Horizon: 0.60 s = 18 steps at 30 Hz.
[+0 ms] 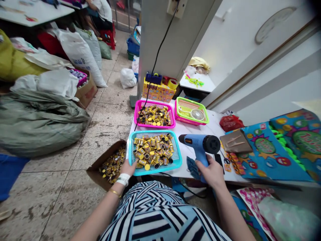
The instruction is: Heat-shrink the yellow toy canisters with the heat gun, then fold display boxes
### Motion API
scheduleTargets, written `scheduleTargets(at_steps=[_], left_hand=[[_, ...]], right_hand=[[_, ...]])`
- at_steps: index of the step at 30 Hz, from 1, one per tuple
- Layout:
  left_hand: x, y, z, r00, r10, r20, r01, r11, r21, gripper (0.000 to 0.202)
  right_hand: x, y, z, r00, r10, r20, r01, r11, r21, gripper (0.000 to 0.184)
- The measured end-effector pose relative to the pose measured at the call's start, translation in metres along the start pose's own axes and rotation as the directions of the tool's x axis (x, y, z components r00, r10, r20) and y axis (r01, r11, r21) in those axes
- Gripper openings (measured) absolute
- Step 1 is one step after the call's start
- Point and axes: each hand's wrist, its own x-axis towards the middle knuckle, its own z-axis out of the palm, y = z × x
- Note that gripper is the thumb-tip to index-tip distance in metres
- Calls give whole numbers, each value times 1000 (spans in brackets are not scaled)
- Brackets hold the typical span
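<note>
My right hand [212,170] is wrapped round the handle of a blue heat gun [194,140], whose dark nozzle points left toward the baskets. With my left hand [129,168] I grip the near left corner of a light blue plastic basket [178,147]. Many small yellow-and-black cylinders [152,150] lie heaped inside it. Behind it stands a pink basket [136,115] filled with the same kind of pieces. Below my left hand, a cardboard box [96,167] on the floor holds more of them.
A green basket [207,117] with a small white fan stands at the back of the white table [175,172]. Blue printed cardboard [260,144] lies to the right. A black cord [160,47] hangs over the baskets. Large sacks [40,124] fill the left floor; a person [102,13] sits beyond.
</note>
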Motion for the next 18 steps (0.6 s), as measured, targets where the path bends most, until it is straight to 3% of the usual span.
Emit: scheduleTargets(at_steps=[4, 8, 11, 15, 18], left_hand=[[-4, -6, 1, 998, 51, 45, -50, 998, -24, 25], [-5, -15, 4, 998, 43, 51, -43, 999, -13, 22], [-1, -15, 12, 996, 67, 64, -67, 998, 7, 22], [3, -11, 13, 991, 86, 107, -88, 996, 17, 22], [6, -8, 7, 986, 83, 148, -86, 996, 9, 22]], right_hand=[[-7, 3, 2, 987, 56, 153, -93, 966, 242, 54], [-11, -1, 5, 989, 27, 146, -67, 960, 272, 54], [-5, -15, 6, 996, -17, 92, -4, 973, 231, 52], [11, -31, 5, 994, -107, 26, 106, 994, 19, 47], [27, -34, 11, 981, -184, 56, 186, 982, -43, 50]])
